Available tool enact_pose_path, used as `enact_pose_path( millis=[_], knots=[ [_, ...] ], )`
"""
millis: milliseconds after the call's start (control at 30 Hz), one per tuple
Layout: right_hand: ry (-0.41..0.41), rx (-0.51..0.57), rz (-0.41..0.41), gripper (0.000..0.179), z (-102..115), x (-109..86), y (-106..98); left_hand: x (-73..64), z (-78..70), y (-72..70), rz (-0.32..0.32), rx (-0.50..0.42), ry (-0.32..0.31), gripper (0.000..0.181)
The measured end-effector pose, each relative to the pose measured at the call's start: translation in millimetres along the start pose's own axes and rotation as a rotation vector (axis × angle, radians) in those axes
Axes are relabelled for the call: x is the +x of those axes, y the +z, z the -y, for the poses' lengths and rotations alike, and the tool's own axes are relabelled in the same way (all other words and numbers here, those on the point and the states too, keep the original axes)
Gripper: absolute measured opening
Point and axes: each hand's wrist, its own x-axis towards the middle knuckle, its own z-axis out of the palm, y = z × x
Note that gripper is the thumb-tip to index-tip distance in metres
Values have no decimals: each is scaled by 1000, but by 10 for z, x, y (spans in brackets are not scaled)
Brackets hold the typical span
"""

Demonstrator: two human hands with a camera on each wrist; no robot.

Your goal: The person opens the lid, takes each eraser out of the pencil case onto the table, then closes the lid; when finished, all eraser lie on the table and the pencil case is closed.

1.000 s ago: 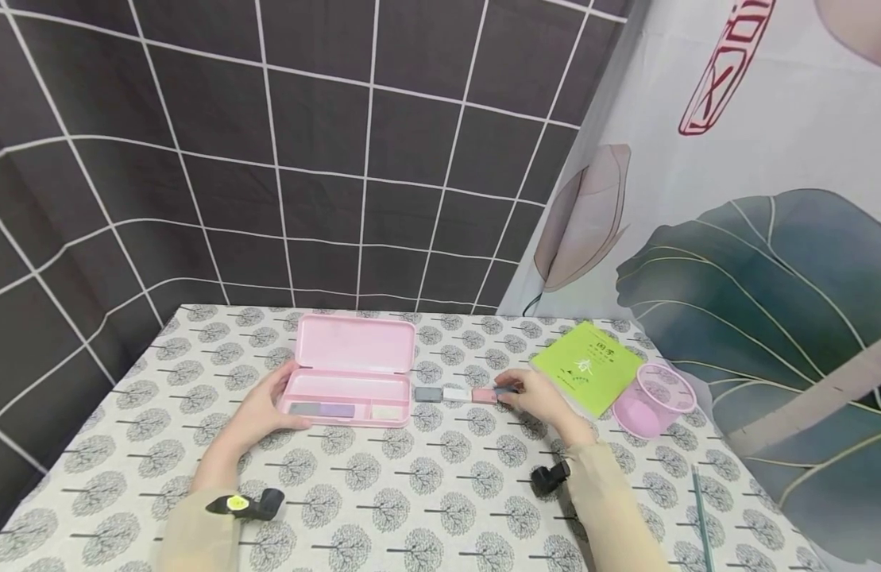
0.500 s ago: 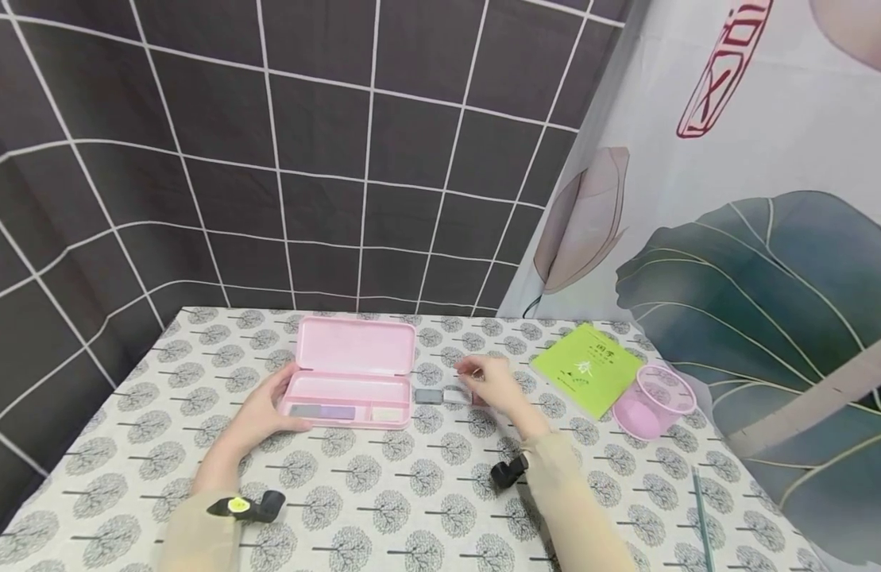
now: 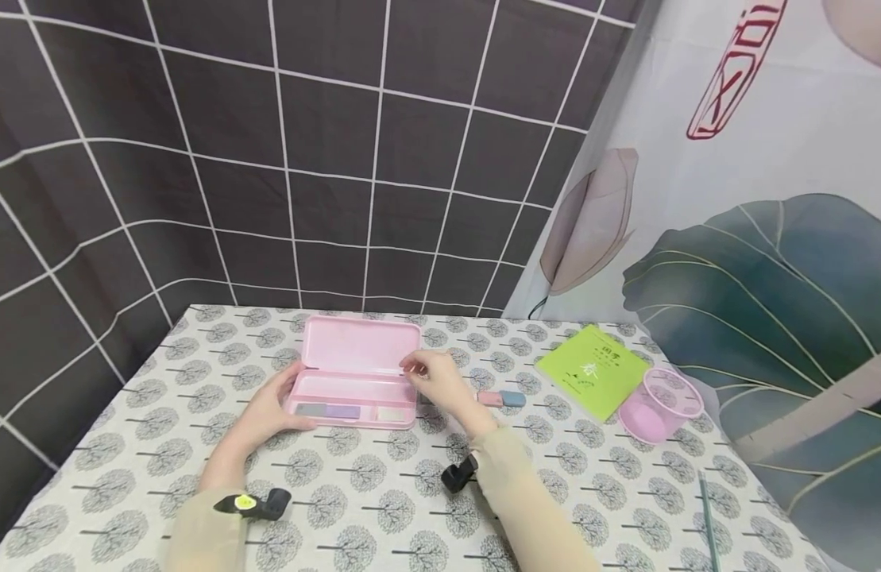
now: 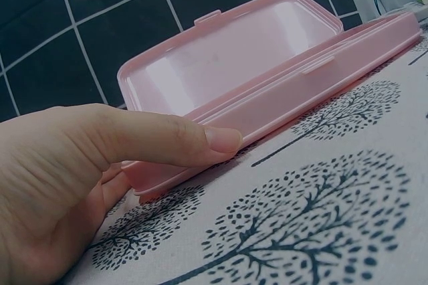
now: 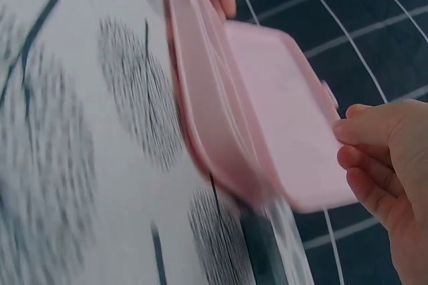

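Observation:
A pink pencil case lies on the table with its lid up. My left hand grips its left end, the thumb along the front wall in the left wrist view. In the front compartments sit a grey block, a purple block and a cream block. My right hand is raised over the case's right end, fingers loosely bent and nothing seen in them; its fingertips overlap the lid's edge in the right wrist view. To its right lie a pink block and a blue block; this hand hides the others in the row.
A green booklet lies to the right, with a pink mesh cup beside it. Further forward is a thin green stick. A dark gridded cloth hangs behind the tree-print tabletop.
My right hand has left the blue block and moved left across the row to the case's right end, uncovering the blue block and covering the grey one. The left hand stays on the case.

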Motion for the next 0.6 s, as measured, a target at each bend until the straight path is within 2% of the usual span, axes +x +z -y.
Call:
enact_pose_path(
  millis=[300,600],
  knots=[
    [-19,15,146,20,350,162,339,-11,-23,4,-2,-17,-8,118],
    [-65,-46,242,20,622,243,592,-6,5,9,1,-6,-3,117]
  ],
)
